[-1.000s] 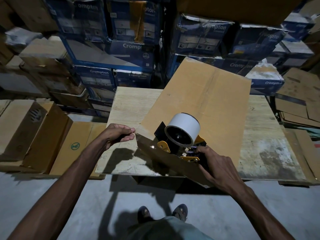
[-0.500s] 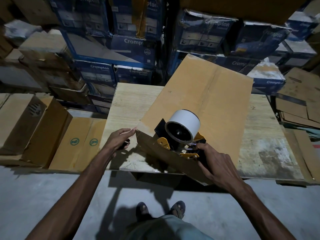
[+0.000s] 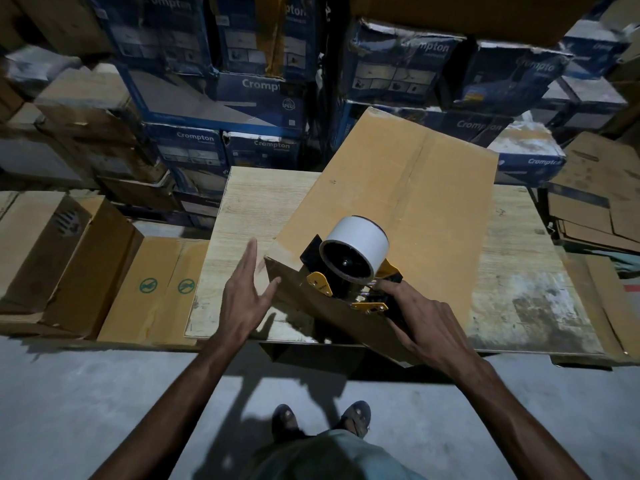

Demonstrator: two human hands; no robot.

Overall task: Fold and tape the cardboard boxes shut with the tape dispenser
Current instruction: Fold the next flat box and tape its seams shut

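Observation:
A long brown cardboard box (image 3: 408, 188) lies slanted across the pale wooden table (image 3: 249, 209), its near end hanging over the front edge. On that near end sits a black and yellow tape dispenser (image 3: 349, 271) with a white roll of tape. My right hand (image 3: 422, 323) grips the dispenser's handle at the box's near edge. My left hand (image 3: 246, 296) hovers just left of the box's near corner, fingers straight and spread, holding nothing.
Folded brown cartons (image 3: 69, 258) lie on the floor left of the table, flattened cardboard (image 3: 595, 209) is piled at the right. Stacked blue printed boxes (image 3: 221, 98) form a wall behind the table. Grey concrete floor (image 3: 86, 393) and my feet are below.
My left hand has let go of the box's near left corner and opened its fingers, moving slightly right. The right hand stays on the dispenser at the near end.

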